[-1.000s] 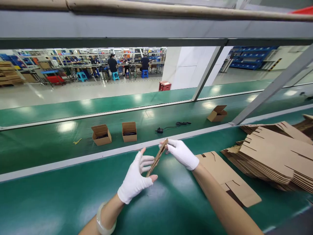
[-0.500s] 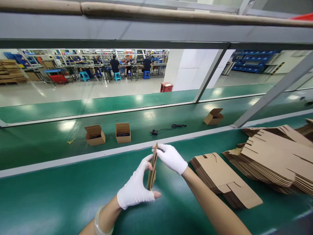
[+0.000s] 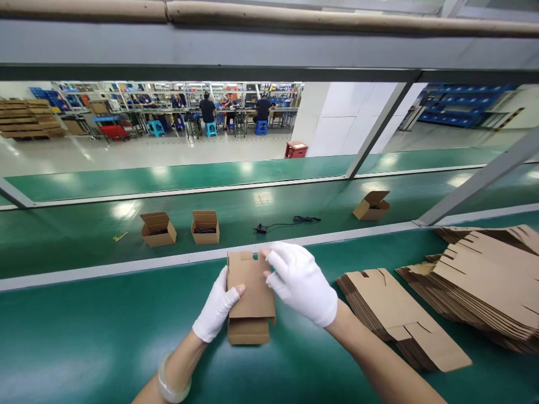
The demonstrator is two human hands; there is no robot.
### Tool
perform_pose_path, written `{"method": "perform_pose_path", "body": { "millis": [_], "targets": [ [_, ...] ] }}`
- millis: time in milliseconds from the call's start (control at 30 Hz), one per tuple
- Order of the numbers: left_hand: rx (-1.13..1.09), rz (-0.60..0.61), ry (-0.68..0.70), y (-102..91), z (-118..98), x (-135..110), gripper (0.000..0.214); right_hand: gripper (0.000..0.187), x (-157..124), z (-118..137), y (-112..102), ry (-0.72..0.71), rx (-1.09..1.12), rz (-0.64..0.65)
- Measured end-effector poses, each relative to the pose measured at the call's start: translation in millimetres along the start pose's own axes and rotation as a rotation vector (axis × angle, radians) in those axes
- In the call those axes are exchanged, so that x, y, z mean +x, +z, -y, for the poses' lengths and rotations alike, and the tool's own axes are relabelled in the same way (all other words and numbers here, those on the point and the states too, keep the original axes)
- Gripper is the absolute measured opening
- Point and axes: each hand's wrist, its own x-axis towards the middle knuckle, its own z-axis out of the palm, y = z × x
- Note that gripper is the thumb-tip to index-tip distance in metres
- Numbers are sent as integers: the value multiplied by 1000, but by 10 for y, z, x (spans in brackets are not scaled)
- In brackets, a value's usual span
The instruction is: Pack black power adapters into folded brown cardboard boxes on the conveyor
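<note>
The gloved left hand (image 3: 217, 306) and right hand (image 3: 300, 283) grip a folded corrugated carton (image 3: 250, 297) at lower centre, just below a white edge rail (image 3: 126, 265). Smooth green surface (image 3: 96, 342) stretches left; stacked flat cartons (image 3: 400, 314) lie near the right hand.

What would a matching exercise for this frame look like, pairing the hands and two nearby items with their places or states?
Things:
1. Left hand
2. Right hand
3. Black power adapter with coiled cable
4. Stack of flat cardboard blanks

Places or states:
A. Lying loose on the far green belt
B. Piled on the near green belt, right of the hands
C. Fingers on the upper right edge of the cardboard blank
D. Thumb pressed on the blank's left side

Pairs: 1-D; 2-C; 3-A; 4-B
</note>
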Motion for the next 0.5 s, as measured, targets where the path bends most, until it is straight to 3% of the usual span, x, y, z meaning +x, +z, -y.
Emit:
{"method": "perform_pose_path", "body": {
  "millis": [67,133,300,400,500],
  "targets": [
    [27,22,5,-2,-1,-29,66,22,39,79,-42,-139,-132,114],
    [86,15,16,-5,-2,-63,65,23,73,123,-46,-182,-175,216],
    [142,38,-49,-22,15,-164,83,18,21,132,136,-248,-79,423],
    [184,102,-52,-46,3,-232,92,18,-83,159,233,-236,110,441],
    [350,180,-52,-79,-39,-290,84,19,-157,199,242,-209,261,375]
  ]
}}
